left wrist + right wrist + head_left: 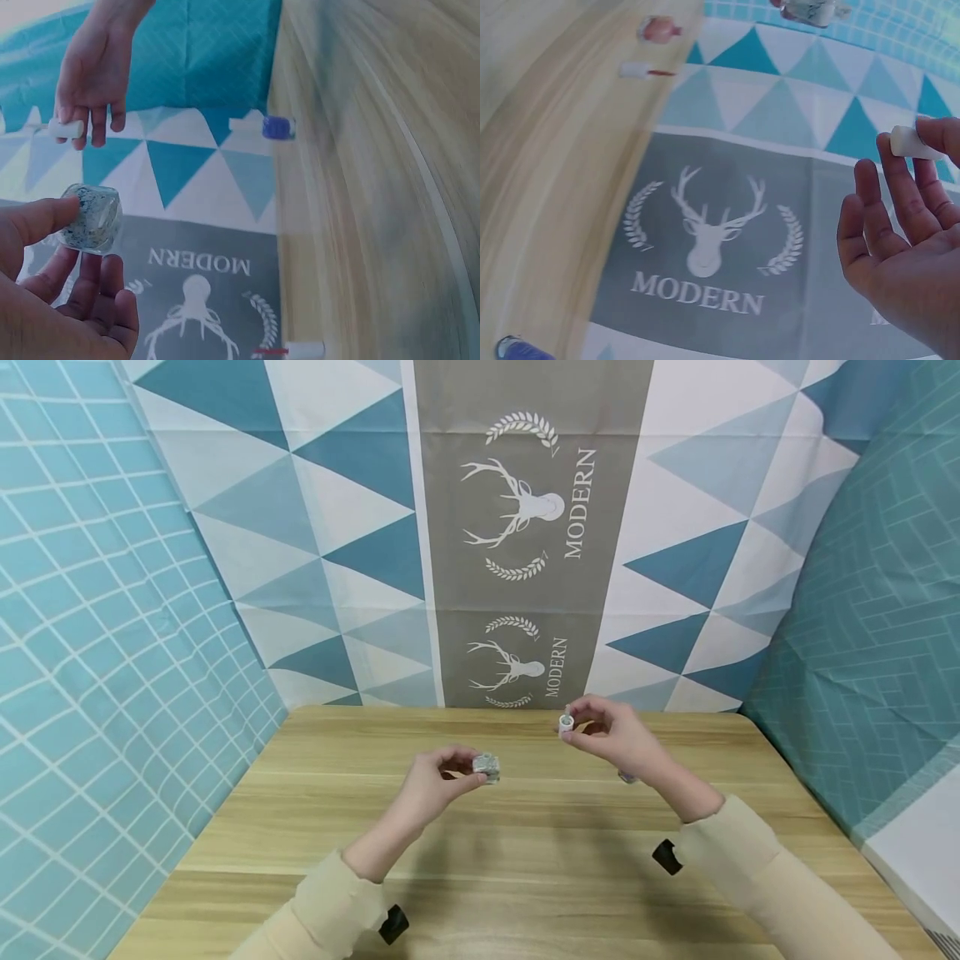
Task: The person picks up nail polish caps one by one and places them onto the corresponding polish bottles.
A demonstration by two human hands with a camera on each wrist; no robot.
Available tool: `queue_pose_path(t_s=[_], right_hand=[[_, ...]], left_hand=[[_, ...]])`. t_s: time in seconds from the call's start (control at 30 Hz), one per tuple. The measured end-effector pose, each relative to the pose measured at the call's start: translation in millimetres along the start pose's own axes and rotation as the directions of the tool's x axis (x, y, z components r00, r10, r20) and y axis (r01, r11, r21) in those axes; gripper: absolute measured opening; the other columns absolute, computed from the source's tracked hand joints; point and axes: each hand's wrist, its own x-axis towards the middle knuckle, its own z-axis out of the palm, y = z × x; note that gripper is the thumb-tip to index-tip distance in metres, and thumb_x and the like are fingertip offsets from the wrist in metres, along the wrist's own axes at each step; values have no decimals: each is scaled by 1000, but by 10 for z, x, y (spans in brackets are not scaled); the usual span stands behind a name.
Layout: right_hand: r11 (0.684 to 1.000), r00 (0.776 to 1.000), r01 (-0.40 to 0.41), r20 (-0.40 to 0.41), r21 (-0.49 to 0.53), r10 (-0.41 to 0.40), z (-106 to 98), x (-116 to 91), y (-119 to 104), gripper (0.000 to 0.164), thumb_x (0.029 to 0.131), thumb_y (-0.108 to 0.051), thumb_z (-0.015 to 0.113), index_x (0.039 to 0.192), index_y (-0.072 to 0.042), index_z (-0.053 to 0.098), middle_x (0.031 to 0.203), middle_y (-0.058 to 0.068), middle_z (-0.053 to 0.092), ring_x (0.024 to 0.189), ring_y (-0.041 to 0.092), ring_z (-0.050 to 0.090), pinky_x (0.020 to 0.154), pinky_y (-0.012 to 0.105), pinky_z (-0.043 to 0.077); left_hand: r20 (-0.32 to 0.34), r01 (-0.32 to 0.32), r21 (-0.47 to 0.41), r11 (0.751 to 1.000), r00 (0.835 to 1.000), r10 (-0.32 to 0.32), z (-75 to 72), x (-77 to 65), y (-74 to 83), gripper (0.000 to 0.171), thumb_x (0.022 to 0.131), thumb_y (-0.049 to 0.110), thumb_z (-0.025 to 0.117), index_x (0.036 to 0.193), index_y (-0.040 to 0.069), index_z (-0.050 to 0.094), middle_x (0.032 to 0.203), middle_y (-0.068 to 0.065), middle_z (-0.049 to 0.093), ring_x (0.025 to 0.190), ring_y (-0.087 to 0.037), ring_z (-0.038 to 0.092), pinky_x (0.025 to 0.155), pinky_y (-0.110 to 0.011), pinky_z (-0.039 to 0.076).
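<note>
My left hand (pixel 435 781) pinches a small clear nail polish bottle (pixel 487 767) with dark and pale speckles, raised above the table. In the left wrist view, the bottle (pixel 97 217) sits between thumb and fingers, no cap on it. Farther right and a little higher, my right hand (pixel 617 735) holds a white nail polish cap (pixel 566 724) between thumb and fingertips. The cap's thin brush stem points away from the hand in the left wrist view; the right wrist view shows just the white cap (pixel 907 141). Bottle and cap are well apart.
On the wooden table (pixel 495 860) lies a purple-blue nail polish bottle (pixel 278 127) with a white cap, mostly behind the right forearm in the head view. Toward the left are a pinkish bottle (pixel 660 30) and a white cap with a red brush (pixel 635 70). Patterned cloth (pixel 352 527) hangs behind.
</note>
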Motion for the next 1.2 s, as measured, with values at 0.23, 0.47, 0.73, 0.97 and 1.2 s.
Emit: queue_pose_path(t_s=[0.23,0.47,0.73,0.97,1.2], right_hand=[[999,1000,11,-17,32,-11,-50,-117,-145,27,87,-17,69,109,-4,60,102,10,68,90,22,61,77,25,52],[998,997,64,-47,9,-64,-33,-191,-191,24,86,-14,69,107,-5,62,98,7,66,87,21,60,78,26,51],[994,991,106,-76,-23,-107,21,-257,-161,22,85,-12,70,105,-7,64,94,2,65,84,15,60,81,24,50],[995,993,96,-67,-27,-98,65,-317,-98,26,84,-15,72,108,-10,64,94,-1,67,85,13,63,82,29,52],[994,992,96,-82,-50,-100,118,-365,-47,26,81,-13,74,102,-11,59,91,-1,66,83,11,63,78,23,51]], left_hand=[[32,-52,-82,995,998,55,94,-100,108,28,78,14,77,104,8,68,95,-5,68,86,-15,61,70,-24,49],[32,-79,-139,987,996,84,195,-122,102,28,78,13,77,104,7,68,94,-7,67,84,-14,60,70,-22,50],[52,-56,-210,976,996,69,321,-145,113,28,79,12,76,104,4,67,95,-9,65,85,-15,57,69,-21,47],[55,-37,-226,973,997,51,427,-177,48,30,79,14,76,106,5,67,96,-9,64,85,-15,56,69,-20,46],[58,-65,-210,975,995,79,519,-192,0,29,80,15,76,104,4,67,95,-10,65,84,-14,57,68,-20,47]])
